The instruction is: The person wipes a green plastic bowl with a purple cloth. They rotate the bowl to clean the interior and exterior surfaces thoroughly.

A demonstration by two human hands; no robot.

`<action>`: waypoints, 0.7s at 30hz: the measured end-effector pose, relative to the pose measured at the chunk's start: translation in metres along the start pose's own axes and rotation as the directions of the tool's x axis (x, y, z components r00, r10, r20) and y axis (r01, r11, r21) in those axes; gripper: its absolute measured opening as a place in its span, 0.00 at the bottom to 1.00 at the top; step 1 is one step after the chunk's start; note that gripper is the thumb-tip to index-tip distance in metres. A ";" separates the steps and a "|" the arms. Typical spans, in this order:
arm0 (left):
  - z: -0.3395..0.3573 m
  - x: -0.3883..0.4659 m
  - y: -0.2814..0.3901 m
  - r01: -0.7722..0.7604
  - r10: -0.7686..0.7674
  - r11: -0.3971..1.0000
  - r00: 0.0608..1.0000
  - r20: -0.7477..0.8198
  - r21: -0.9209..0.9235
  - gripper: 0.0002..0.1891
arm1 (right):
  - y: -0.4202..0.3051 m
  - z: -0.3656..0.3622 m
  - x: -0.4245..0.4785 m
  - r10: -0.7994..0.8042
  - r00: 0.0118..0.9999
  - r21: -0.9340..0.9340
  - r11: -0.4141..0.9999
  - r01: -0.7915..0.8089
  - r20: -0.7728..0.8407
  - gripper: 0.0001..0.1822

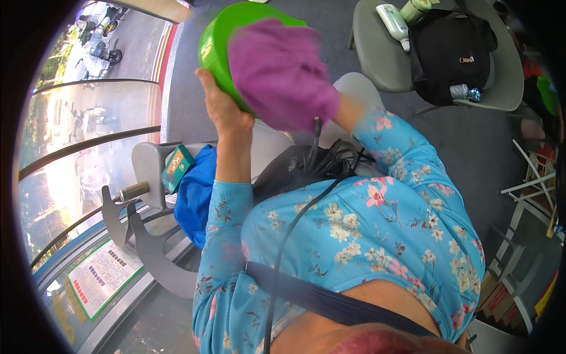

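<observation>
My left hand (227, 104) grips the near left edge of a bright green, rounded, glossy object (216, 48), with the thumb on its outer side. Whether it is a helmet or a basin, I cannot tell. A purple cloth (281, 73) lies against the green object and covers much of it. The cloth wraps my right hand, so its fingers are hidden and only the wrist (347, 113) shows. Motion blurs the cloth. Below it, a bundle of black cables (340, 159) rests on a dark bag or fabric (278, 170) in my lap.
To the left, a blue cloth bag (196, 199) and a green box (178, 167) sit by a grey chair (148, 172). Another grey chair (376, 66) holds a black backpack (455, 55) and a white bottle (392, 24). Glass panels (93, 177) and folded metal frames (530, 181) flank me.
</observation>
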State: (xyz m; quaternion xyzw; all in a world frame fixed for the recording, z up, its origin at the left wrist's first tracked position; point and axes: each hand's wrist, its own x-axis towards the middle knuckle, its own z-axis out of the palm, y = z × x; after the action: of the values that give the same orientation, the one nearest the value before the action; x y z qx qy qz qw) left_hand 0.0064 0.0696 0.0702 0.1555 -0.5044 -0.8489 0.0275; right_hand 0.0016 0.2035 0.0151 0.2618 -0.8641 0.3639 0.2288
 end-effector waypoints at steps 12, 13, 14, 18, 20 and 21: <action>-0.021 0.021 0.023 -0.081 0.116 0.969 0.983 0.141 -0.233 0.31 | 0.027 -0.020 0.006 0.112 0.994 0.034 0.993 -0.111 -0.018 0.04; -0.020 0.022 0.020 -0.086 0.122 0.968 0.982 0.146 -0.235 0.31 | 0.018 -0.013 0.006 0.071 0.997 0.024 0.997 -0.071 -0.012 0.04; -0.019 0.021 0.015 -0.091 0.129 0.968 0.980 0.151 -0.236 0.31 | 0.009 -0.005 0.007 0.041 0.999 0.014 0.999 -0.041 -0.007 0.04; -0.012 0.011 0.000 -0.052 0.066 0.988 0.993 0.098 -0.146 0.33 | 0.006 0.016 0.016 0.015 1.000 -0.009 1.000 -0.016 -0.027 0.04; -0.006 0.003 0.000 -0.101 0.104 0.994 0.992 0.078 -0.043 0.34 | 0.028 0.013 0.029 0.078 0.995 -0.014 0.997 -0.079 -0.056 0.04; -0.003 0.007 0.000 -0.099 0.108 0.993 0.985 0.138 -0.069 0.34 | 0.039 0.002 0.030 0.134 0.988 -0.035 0.990 -0.137 -0.080 0.04</action>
State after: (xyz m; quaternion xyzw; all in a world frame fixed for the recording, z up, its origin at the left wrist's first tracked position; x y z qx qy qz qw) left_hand 0.0007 0.0654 0.0672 0.0676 -0.4861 -0.8704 0.0407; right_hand -0.0457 0.2166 0.0116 0.1836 -0.8776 0.3709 0.2420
